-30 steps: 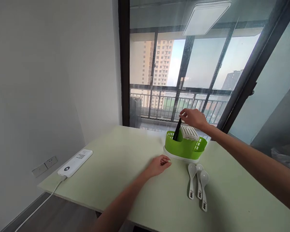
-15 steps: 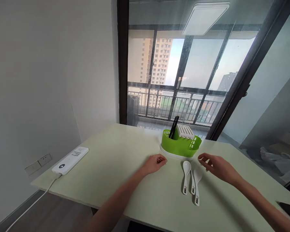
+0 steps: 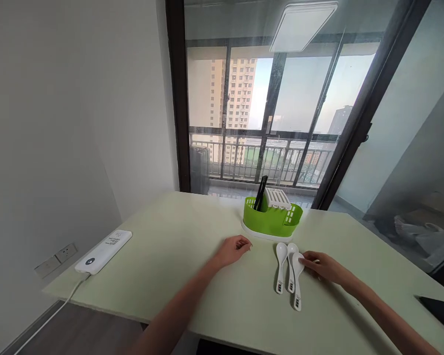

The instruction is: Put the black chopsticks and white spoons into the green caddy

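Note:
Three white spoons lie side by side on the pale table (image 3: 163, 241): a left spoon (image 3: 280, 264), a middle spoon (image 3: 291, 268) and a right spoon (image 3: 296, 283). The fingers of my right hand (image 3: 323, 266) close on the edge of the right spoon's bowl; my thumb is partly hidden. My left hand (image 3: 234, 250) rests on the table left of the spoons, fingers loosely curled, with nothing visible in them. Behind the spoons stands a green utensil holder (image 3: 268, 222) on a white base, with black chopsticks (image 3: 261, 192) upright in its left part.
A white slotted piece (image 3: 278, 198) sits on the holder's top. At the table's left edge lies a white power strip (image 3: 105, 251) with a cable (image 3: 72, 293). A dark flat object (image 3: 438, 313) is at the right edge. A glass door stands beyond.
My right hand has come down and left from beside the spoons to the right spoon's bowl. My left hand stays in nearly the same place. The view has shifted slightly.

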The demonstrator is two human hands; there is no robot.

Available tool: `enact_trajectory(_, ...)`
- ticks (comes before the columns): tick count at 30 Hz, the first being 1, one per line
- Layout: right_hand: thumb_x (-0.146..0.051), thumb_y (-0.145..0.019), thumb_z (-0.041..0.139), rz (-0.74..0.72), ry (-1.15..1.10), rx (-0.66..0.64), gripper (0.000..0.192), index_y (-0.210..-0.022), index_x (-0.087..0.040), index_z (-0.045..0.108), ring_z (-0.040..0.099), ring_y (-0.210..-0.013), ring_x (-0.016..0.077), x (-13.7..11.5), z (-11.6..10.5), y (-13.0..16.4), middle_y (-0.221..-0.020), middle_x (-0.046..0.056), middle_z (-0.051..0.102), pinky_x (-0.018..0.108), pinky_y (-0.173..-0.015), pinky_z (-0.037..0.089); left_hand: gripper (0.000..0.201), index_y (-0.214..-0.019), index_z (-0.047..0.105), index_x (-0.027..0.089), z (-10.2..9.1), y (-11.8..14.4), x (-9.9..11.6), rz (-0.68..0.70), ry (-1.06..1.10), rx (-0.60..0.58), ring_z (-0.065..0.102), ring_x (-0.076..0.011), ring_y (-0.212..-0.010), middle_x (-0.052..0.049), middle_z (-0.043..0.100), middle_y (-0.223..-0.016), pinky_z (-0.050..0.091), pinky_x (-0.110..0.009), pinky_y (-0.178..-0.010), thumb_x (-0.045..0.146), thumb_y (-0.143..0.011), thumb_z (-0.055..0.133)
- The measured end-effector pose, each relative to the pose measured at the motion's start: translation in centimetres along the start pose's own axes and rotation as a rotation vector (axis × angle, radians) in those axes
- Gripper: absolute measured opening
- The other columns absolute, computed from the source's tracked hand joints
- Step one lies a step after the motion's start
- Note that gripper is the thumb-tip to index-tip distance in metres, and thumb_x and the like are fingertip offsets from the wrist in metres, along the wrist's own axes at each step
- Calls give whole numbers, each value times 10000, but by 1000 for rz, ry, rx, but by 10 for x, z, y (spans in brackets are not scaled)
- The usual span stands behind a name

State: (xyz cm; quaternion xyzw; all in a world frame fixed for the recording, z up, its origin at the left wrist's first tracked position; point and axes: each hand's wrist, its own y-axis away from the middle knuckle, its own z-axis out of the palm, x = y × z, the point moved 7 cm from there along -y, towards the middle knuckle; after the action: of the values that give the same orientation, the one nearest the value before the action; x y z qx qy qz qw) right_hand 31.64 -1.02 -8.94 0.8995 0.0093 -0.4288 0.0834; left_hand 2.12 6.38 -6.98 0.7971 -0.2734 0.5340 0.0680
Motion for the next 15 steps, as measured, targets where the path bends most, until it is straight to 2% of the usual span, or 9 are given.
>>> enact_trajectory(4,-788,-765,549,24,-61,-39,555,-753,-236,607,625,-667,219,-3,-3,6,-681,24,629,336,-613,509,307,-976,713,176,1,0,-2,-4,14,-3,677,-170,-866,-57,751,-944,519,-282,-820,450,-888,605)
enact_trajectory(8,-791,-804,513,-33,-40,-46,569,-826,-237,639,672,-752,244,-28,-23,19,-780,55,686,324,-609,501,282,-960,711,172,1,0,-1,5,24,0,677,-174,-857,-58,750,-926,519,-289,-821,424,-881,611)
enact_trajectory(11,-763,-866,461,-97,91,70,559,-928,-240,648,647,-667,220,-66,-49,31,-752,54,706,320,-588,483,273,-949,712,170,2,0,0,4,35,4,678,-174,-850,-59,751,-918,520,-291,-814,413,-881,610)
enact_trajectory(15,-737,-906,423,-234,259,364,566,-1026,-232,649,600,-557,198,-141,-81,43,-724,55,729,326,-592,467,267,-941,713,173,1,0,-1,2,25,7,677,-168,-842,-52,751,-908,519,-282,-804,412,-884,608)
